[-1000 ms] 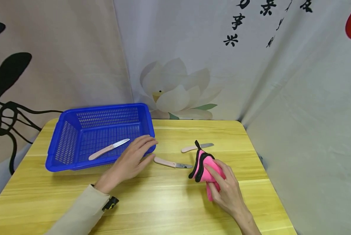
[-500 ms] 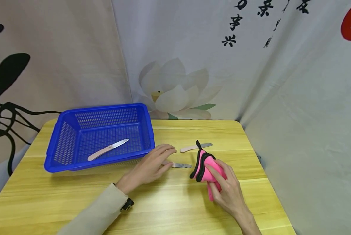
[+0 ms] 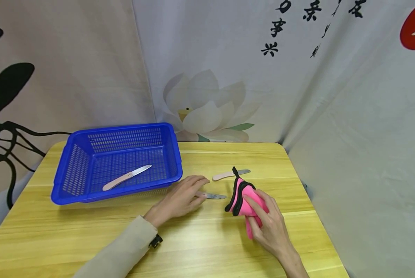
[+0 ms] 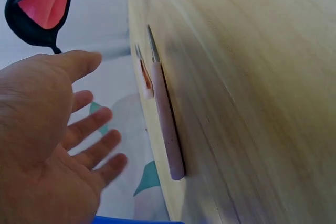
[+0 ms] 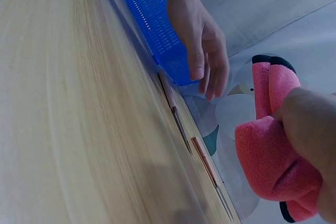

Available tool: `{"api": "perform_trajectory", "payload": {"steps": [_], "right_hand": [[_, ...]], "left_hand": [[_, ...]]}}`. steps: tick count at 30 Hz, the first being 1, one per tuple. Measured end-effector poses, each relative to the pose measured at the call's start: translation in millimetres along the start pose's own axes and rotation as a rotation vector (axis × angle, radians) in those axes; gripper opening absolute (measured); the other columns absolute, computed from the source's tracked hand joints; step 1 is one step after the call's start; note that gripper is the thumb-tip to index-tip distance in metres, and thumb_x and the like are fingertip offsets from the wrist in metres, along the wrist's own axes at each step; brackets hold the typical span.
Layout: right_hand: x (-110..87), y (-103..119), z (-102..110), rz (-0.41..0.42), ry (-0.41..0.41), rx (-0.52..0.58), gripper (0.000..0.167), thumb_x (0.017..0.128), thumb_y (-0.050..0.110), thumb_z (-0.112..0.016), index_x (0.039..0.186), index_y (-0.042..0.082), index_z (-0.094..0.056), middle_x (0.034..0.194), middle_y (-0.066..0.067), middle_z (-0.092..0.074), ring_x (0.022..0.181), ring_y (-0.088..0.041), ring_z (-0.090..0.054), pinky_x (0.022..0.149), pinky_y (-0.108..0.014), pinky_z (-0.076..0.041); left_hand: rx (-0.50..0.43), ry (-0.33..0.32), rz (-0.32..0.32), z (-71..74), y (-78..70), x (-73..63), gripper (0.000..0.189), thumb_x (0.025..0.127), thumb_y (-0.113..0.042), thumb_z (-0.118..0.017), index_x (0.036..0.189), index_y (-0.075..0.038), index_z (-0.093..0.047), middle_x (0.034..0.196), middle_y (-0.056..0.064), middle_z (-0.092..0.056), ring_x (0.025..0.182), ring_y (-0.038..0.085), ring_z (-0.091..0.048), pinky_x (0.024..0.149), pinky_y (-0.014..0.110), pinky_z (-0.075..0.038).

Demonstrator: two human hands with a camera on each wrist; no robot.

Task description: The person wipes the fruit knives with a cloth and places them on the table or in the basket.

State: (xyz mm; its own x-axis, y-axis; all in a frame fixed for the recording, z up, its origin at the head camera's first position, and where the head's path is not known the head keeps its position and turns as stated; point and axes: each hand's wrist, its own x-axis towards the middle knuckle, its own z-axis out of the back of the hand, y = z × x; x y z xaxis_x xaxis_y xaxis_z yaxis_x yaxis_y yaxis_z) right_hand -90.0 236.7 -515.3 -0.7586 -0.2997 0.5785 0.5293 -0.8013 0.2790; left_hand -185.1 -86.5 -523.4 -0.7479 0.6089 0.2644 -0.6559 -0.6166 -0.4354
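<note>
My left hand point(image 3: 183, 197) hovers over the handle of a small pink-handled knife point(image 3: 215, 196) on the table, its fingers loosely bent. The left wrist view shows that hand apart from the knife handle point(image 4: 168, 124), holding nothing. My right hand point(image 3: 271, 226) grips a folded pink cloth point(image 3: 247, 201) with black edging, raised above the table; part of the cloth is hidden by the fingers. Behind the cloth lies a second pink-handled knife point(image 3: 224, 176), its blade partly covered by the cloth's black loop.
A blue plastic basket point(image 3: 174, 154) stands at the back left of the wooden table point(image 3: 193, 251). Inside it, a third knife point(image 3: 118, 180) rests with its blade exposed. A printed curtain point(image 3: 207, 46) hangs behind the table.
My left hand has moved right, from the basket's front right corner to above the nearer knife, and has dipped slightly. The right hand keeps the cloth in about the same place.
</note>
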Motion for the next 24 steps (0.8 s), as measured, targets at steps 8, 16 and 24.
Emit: {"api": "perform_trajectory", "payload": {"steps": [8,16,24], "right_hand": [[-2.2,-0.7,1.3,0.005,-0.011,-0.007,0.060,0.088,0.007,-0.082,0.146,0.021,-0.076,0.148,-0.023,-0.066,0.127,-0.037,-0.065,0.092,-0.057,-0.066],[-4.6,-1.9,2.0,-0.007,-0.007,-0.007,0.060,0.089,0.007,-0.082,0.147,0.021,-0.075,0.149,-0.023,-0.065,0.127,-0.037,-0.065,0.092,-0.058,-0.066],[-6.1,-3.3,2.0,-0.013,-0.006,-0.005,0.061,0.089,0.007,-0.082,0.147,0.021,-0.075,0.150,-0.022,-0.065,0.127,-0.037,-0.066,0.092,-0.058,-0.067]], "left_hand": [[-0.005,0.098,0.031,-6.7,4.6,1.3,0.057,0.106,-0.030,-0.082,0.153,-0.004,-0.065,0.155,0.020,-0.068,0.147,0.041,-0.062,0.128,0.059,-0.049],[-0.011,0.183,0.086,-10.1,5.0,1.9,0.053,0.108,-0.031,-0.079,0.151,-0.004,-0.066,0.151,0.021,-0.069,0.143,0.041,-0.063,0.126,0.060,-0.050],[0.052,0.190,0.064,-14.3,7.5,0.8,0.037,0.106,-0.025,-0.082,0.136,-0.005,-0.074,0.127,0.011,-0.074,0.116,0.030,-0.068,0.102,0.050,-0.059]]}}
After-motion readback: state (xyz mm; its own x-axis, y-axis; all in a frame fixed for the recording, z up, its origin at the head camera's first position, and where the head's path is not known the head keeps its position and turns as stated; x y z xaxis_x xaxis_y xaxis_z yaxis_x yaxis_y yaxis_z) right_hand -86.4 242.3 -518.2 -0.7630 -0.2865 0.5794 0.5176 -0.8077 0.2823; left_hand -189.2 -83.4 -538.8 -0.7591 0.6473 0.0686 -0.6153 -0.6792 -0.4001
